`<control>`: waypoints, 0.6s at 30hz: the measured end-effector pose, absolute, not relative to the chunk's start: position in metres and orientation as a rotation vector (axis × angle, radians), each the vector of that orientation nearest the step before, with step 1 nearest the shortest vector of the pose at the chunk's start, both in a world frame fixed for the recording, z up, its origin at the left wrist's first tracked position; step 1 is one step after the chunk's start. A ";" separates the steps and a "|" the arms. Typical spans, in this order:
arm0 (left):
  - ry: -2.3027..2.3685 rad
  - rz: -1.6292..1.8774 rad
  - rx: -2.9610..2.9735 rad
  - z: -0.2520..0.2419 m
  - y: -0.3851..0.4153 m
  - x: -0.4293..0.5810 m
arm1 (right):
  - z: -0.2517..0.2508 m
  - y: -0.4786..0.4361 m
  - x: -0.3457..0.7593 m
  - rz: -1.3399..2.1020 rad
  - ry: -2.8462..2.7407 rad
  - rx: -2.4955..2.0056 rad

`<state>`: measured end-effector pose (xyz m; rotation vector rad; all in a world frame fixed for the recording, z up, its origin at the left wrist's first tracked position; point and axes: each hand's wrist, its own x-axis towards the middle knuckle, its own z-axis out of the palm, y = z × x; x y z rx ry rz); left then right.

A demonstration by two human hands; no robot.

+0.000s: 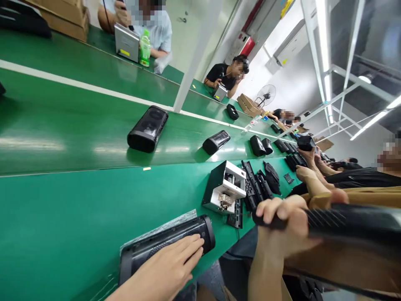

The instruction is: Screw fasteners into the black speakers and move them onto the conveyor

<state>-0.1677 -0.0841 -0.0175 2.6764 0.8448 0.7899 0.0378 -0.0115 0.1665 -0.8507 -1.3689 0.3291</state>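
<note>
My left hand (172, 265) lies with outstretched fingers on top of a black speaker (206, 234). This speaker rests lengthwise on a thin grey pad (184, 217) at the near edge of the green bench. Off to the right, my right hand (286, 215) is raised and closed around a long black part with slanted ridges (328, 217). That part is blurred and runs out toward the right edge of the view, so its exact kind is unclear. Beyond the left hand stands a small white and black screw feeder (227, 188).
Black slotted plastic parts (255, 184) lie beside the feeder. Several black speakers, among them a nearer one (148, 127), stand along the raised green strip (78, 138). A co-worker's hands (308, 167) hold a speaker at right. Other people sit across the bench near a green bottle (145, 48).
</note>
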 end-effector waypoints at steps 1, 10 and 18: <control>0.852 0.763 2.709 -0.017 -0.084 -0.170 | 0.164 -0.001 0.047 0.287 -1.320 -0.838; 0.812 0.807 2.749 -0.010 -0.078 -0.176 | 0.104 0.048 0.072 0.308 -1.210 -0.948; 0.793 0.770 2.672 0.000 -0.082 -0.173 | 0.144 0.001 0.053 0.424 -1.199 -0.862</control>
